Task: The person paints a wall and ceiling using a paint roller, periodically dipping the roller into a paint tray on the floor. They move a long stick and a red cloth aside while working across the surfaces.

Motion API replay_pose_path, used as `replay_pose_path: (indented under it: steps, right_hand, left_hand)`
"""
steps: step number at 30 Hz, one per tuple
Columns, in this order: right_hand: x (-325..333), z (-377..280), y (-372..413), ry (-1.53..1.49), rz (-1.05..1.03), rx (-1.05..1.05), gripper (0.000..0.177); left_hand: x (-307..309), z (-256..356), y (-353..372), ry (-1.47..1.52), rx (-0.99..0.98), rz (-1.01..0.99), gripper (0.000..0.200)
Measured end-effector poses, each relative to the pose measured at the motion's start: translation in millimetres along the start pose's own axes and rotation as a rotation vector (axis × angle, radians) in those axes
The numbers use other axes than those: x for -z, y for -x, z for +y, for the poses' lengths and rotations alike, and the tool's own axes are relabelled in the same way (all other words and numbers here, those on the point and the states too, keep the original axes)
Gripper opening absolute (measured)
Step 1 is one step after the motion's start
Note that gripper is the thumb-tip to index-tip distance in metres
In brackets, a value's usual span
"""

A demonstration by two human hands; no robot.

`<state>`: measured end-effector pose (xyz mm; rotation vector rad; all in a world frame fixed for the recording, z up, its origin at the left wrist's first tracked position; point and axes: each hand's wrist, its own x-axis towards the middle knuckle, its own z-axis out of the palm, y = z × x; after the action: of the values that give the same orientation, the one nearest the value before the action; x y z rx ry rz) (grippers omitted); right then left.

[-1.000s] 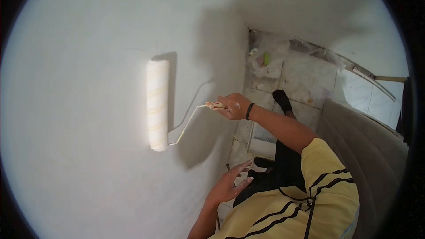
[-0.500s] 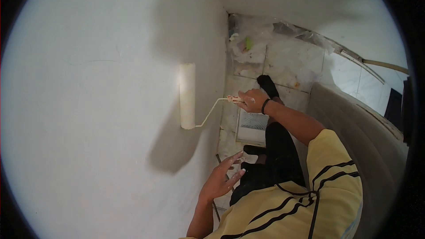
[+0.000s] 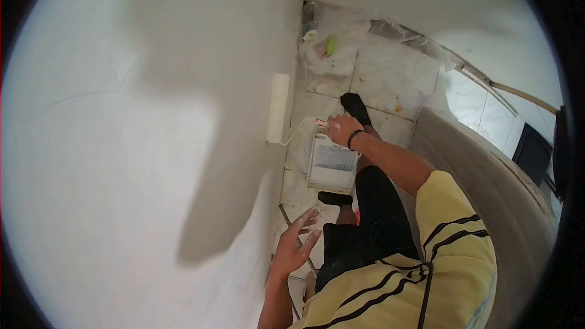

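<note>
My right hand [image 3: 343,130], with a dark band at the wrist, is closed around the handle of a paint roller [image 3: 278,108]. The roller's long pale sleeve lies against the white wall [image 3: 122,164], low down near the floor, and its bent wire frame runs back to the handle. Just below that hand, a paint tray [image 3: 332,163] with a ridged ramp and white paint sits on the floor. My left hand [image 3: 295,247] hangs near the wall with its fingers apart, holding nothing. Pale smears that look like paint mark its fingers.
Stained floor tiles [image 3: 390,73] stretch between the wall and a grey-brown padded piece of furniture [image 3: 475,164] on the right. Crumpled clear plastic sheeting [image 3: 341,21] lies along the far corner. My feet in black footwear [image 3: 355,108] stand beside the tray.
The roller and my right hand have moved lower along the wall, towards the floor. More of the tray shows now. My left hand stays apart and empty, and the view has shifted slightly.
</note>
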<state>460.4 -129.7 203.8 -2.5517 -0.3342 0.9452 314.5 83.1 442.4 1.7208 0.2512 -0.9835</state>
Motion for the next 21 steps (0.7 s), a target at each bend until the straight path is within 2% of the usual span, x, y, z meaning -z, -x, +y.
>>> replay_pose_path:
  steps: [2,8,13,15,18,21]
  right_hand:
    - [-13.9,2.2,-15.7,-0.106,-0.006,-0.108,0.041]
    - [-30.7,11.6,-53.1,-0.172,-0.121,-0.193,0.040]
    - [-51.9,12.0,-115.7,-0.142,-0.209,-0.280,0.036]
    - [-80.6,18.0,-140.6,-0.108,-0.217,-0.283,0.035]
    - [-97.9,18.4,-164.0,-0.263,-0.123,-0.395,0.033]
    - [-98.8,17.8,-164.0,-0.280,-0.212,-0.392,0.034]
  left_hand:
    - [-3.8,-12.1,-4.0,0.069,0.020,0.127,0.048]
    - [-13.8,-26.2,-10.1,0.155,0.118,0.265,0.046]
    - [5.8,-18.2,-44.4,0.150,0.174,0.266,0.045]
    - [7.7,-12.9,-53.8,0.139,0.190,0.273,0.045]
    - [8.9,-11.6,-59.2,0.152,0.190,0.276,0.045]
    - [8.6,-8.4,-58.4,0.133,0.203,0.245,0.045]
